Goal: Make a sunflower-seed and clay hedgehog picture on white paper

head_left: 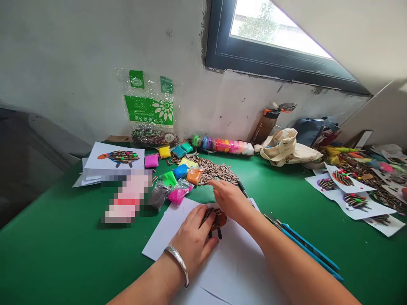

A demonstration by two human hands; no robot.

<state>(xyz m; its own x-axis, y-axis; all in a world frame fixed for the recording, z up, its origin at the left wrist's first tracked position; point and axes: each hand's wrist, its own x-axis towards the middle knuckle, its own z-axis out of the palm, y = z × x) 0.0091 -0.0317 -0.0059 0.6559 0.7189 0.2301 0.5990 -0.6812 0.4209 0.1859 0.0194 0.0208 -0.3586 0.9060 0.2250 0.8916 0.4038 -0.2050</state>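
My left hand (197, 231), with a silver bangle at the wrist, lies flat with fingers spread over a picture on white paper (238, 258). Beneath its fingers shows a rounded orange-brown clay figure (221, 221) covered with striped sunflower seeds, with dark legs. My right hand (230, 201) is at the figure's upper right edge, fingers stretched towards the left; its thumb and underside are hidden, and I see nothing held. Just behind the hands lies a heap of sunflower seeds (219, 169). A dark pen (243, 188) is beside my right hand.
Coloured clay packets (178, 195) lie behind the paper. Finished turtle pictures stand stacked (114, 156) at left; others (356, 201) lie right. Blue-handled scissors or tweezers (311, 250) rest by my right forearm. A seed bag (151, 114), bottle (265, 127) and cloth bag (286, 148) line the wall.
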